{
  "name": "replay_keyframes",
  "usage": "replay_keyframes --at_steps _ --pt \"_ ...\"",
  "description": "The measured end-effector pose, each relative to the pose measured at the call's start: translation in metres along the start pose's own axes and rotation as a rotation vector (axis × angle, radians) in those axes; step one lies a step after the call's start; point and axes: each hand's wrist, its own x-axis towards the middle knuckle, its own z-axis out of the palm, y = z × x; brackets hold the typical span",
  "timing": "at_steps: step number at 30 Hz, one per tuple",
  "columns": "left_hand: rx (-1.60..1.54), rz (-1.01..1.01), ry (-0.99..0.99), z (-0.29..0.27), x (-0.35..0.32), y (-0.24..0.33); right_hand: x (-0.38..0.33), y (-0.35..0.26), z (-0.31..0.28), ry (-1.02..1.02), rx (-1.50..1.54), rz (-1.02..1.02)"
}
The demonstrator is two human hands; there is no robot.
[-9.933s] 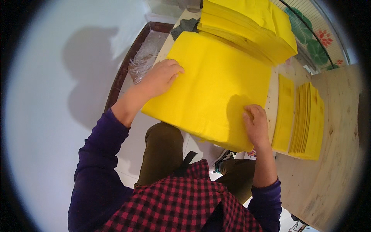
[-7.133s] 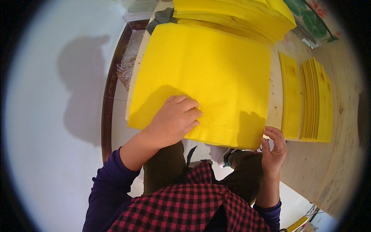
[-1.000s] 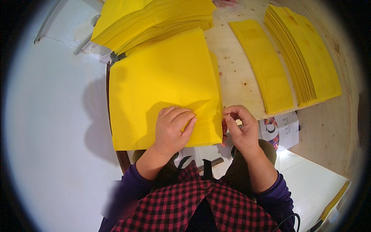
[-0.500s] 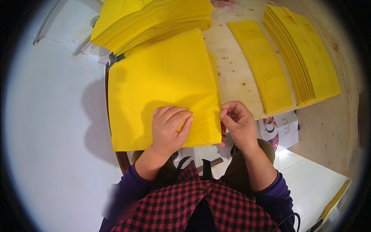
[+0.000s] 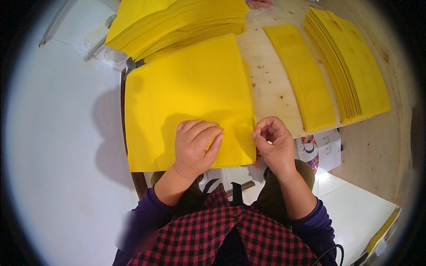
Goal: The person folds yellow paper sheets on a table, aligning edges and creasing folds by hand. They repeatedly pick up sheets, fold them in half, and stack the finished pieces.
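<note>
A square stack of yellow felt-like fabric sheets (image 5: 186,88) lies in front of me. Over its near part is my left hand (image 5: 198,146), its fingers curled together and the thumb close to the forefinger; whatever lies between them is hidden. At the stack's near right edge, my right hand (image 5: 275,142) pinches the edge of the yellow fabric between thumb and forefinger, its other fingers curled. The fabric is slightly creased between both hands.
A thick pile of yellow sheets (image 5: 186,22) sits beyond the stack. On the wooden table (image 5: 270,88) to the right lie a narrow yellow folded strip (image 5: 304,80) and a fanned row of yellow strips (image 5: 350,66). A white printed bag (image 5: 326,148) is below the table edge.
Both hands have barely moved. The fabric's right edge by my right fingers has shifted slightly, and the right thumb and forefinger form a rounder loop.
</note>
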Motion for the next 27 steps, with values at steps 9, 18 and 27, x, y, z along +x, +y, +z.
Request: replay_keyframes --at_steps 9,18,27 --pt "0.051 0.093 -0.026 0.005 -0.006 -0.001 -0.004 -0.002 0.002 0.012 -0.065 0.015" --pt "0.109 0.164 -0.104 0.004 -0.011 -0.003 -0.008 -0.006 0.002 0.011 -0.12 0.057" --pt "0.152 0.196 -0.105 0.007 -0.012 -0.006 -0.01 -0.001 0.002 0.008 -0.113 0.03"
